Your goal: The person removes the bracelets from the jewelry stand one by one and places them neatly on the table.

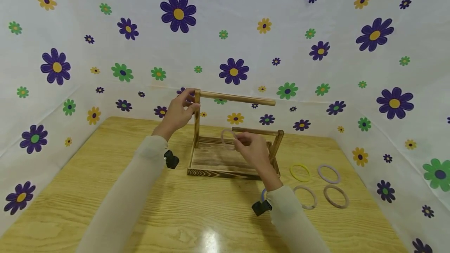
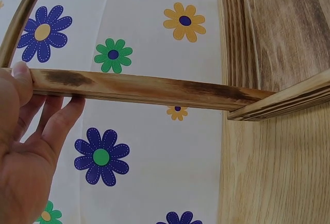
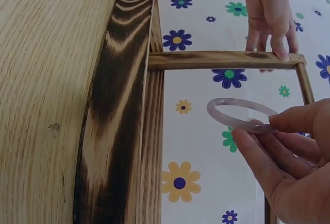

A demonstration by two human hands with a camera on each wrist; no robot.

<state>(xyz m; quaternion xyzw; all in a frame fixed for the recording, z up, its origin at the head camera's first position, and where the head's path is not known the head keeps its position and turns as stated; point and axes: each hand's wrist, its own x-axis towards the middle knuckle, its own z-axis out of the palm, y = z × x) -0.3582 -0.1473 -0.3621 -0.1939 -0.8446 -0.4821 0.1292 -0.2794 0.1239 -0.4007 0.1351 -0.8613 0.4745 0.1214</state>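
A wooden bangle stand (image 1: pixel 197 120) has a shallow tray base, a tall post with a long rod at the left, and a shorter post and rod at the right. My left hand (image 1: pixel 177 113) grips the top of the tall post, thumb on one side and fingers on the other in the left wrist view. Between thumb and fingers, my right hand (image 1: pixel 254 149) pinches a pale, translucent bangle (image 3: pixel 232 119). This bangle is held above the tray, below the long rod (image 1: pixel 239 98) and apart from it. Both rods bear no bangles where they show.
Right of the stand lie a yellow bangle (image 1: pixel 300 172), a lilac bangle (image 1: pixel 329 174), a greyish bangle (image 1: pixel 305 197) and a brownish bangle (image 1: pixel 336 196). A blue bangle (image 1: pixel 263 194) is mostly hidden under my right wrist. Flower-patterned cloth (image 1: pixel 211 50) encloses the wooden table (image 1: pixel 168 214).
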